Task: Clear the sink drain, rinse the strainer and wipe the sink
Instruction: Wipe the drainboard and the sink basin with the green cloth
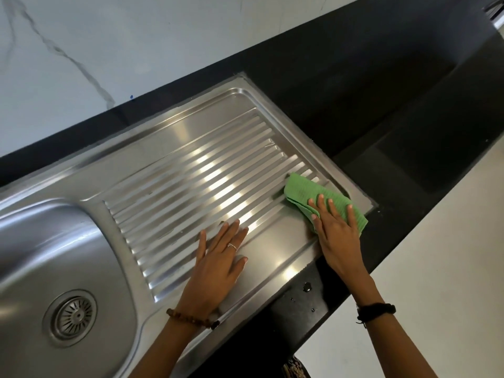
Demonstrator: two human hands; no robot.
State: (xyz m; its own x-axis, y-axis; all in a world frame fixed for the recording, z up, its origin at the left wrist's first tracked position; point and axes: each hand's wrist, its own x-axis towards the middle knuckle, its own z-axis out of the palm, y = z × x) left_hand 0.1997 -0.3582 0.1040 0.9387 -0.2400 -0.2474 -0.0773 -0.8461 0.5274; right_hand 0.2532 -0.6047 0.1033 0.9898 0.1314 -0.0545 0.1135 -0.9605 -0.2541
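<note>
The fingers of the right hand are lying spread and flat, pressing down on a folded green cloth rather than gripping it; the cloth is sitting at the far right corner of the steel draining board, partly over the last ridges and reaching the raised edge beside the black counter. The left hand is resting palm down with its fingers held loosely apart and holding nothing, its fingertips lying across the near ends of the ridges, a thin ring showing on one finger. A beaded bracelet is circling the left wrist and a dark band the right. To the left of the board the sink basin is dropping away, and the round strainer is sitting in the drain at its bottom. A few water drops are lying on the counter's front strip, just beside the right forearm. A white marbled wall is rising behind the counter.
</note>
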